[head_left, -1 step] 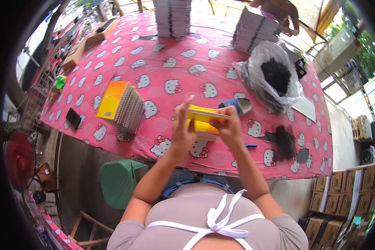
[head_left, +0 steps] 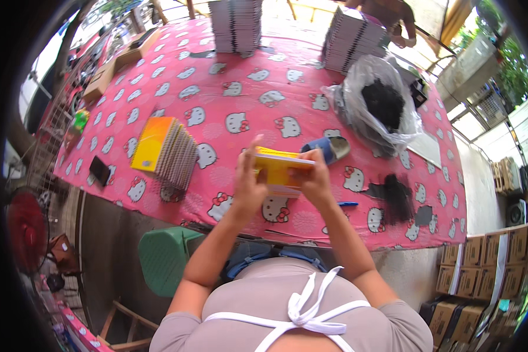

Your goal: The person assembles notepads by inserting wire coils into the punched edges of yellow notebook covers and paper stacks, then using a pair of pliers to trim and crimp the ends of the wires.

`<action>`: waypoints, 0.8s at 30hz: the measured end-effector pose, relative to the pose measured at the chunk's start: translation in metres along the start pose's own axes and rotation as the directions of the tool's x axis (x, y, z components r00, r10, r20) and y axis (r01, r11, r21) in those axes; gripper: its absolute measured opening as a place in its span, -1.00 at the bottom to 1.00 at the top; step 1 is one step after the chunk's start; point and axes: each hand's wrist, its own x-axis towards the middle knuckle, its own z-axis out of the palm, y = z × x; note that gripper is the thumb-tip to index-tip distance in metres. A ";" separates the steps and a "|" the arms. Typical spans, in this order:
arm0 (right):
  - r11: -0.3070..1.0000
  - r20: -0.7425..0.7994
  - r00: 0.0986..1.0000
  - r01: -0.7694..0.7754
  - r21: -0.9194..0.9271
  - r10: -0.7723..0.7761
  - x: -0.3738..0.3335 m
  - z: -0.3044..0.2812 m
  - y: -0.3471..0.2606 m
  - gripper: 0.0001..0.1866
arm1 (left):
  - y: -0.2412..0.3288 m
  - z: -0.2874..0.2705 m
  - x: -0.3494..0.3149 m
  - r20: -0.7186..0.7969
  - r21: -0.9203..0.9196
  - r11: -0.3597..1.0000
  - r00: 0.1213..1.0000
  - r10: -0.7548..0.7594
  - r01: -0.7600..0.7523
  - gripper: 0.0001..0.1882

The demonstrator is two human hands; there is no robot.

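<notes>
Between my two hands, above the near part of the table, is a yellow-orange notebook (head_left: 281,171). My left hand (head_left: 251,186) grips its left end, with a finger pointing up past the edge. My right hand (head_left: 317,180) pinches the right end, thumb on the yellow cover. Pale page edges show just below it; whether they belong to a second notebook I cannot tell. To the left stands a stack of spiral notebooks (head_left: 176,157) with yellow-orange covers. A blue pen (head_left: 347,203) lies right of my right hand, and a blue slipper (head_left: 327,149) sits just beyond.
A pink patterned cloth (head_left: 240,100) covers the table. Tall notebook stacks (head_left: 236,26) (head_left: 353,40) stand at the far side, near another person (head_left: 393,17). A clear plastic bag (head_left: 349,102) holds something black. A phone (head_left: 100,171) lies left; a green stool (head_left: 163,258) stands below.
The whole view has shifted slightly to the left. The notebook's upper edge looks a little more level, and both hands keep their hold on it.
</notes>
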 end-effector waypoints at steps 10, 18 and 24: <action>0.281 -0.347 0.929 -0.301 -0.911 -0.131 -0.034 -0.184 0.034 -0.61 | 0.019 0.024 0.033 0.143 0.504 0.818 0.961 0.237 -0.277 -0.84; 0.415 -0.070 0.945 0.073 -0.907 -0.320 -0.025 -0.175 0.011 -0.75 | 0.024 0.026 0.039 0.135 0.463 0.816 0.938 0.320 -0.345 -0.87; 0.803 0.104 0.959 0.279 -0.527 -0.265 -0.005 -0.068 -0.065 -0.74 | 0.025 0.025 0.042 0.162 0.449 0.837 0.950 0.266 -0.311 -0.87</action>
